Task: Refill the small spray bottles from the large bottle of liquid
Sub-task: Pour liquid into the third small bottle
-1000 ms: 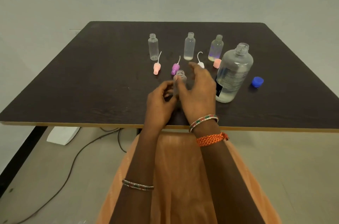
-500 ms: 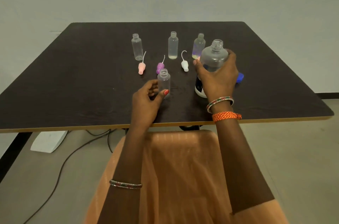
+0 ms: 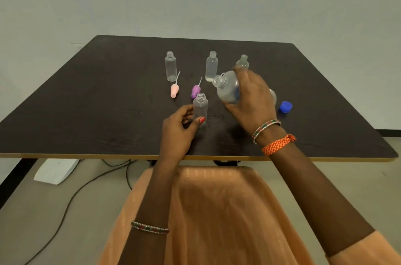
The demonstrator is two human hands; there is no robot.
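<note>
Gripping the tilted large bottle (image 3: 227,89), clear liquid inside, in right hand (image 3: 252,99) fingers; left hand (image 3: 179,129) fingers pinching the empty small bottle (image 3: 200,107) upright on the dark table (image 3: 86,102); grey wall beyond.

Left hand (image 3: 179,129): forearm extended toward 12 o'clock; fingers curled, thumb and fingertips pinching the lower body of the small bottle (image 3: 200,108); bangle on forearm.
Right hand (image 3: 252,99): raised off the table, fingers wrapped over the large bottle (image 3: 227,89), which is tilted with its mouth toward 10 o'clock.
Right wrist: bent; one bangle, one orange band.
</note>
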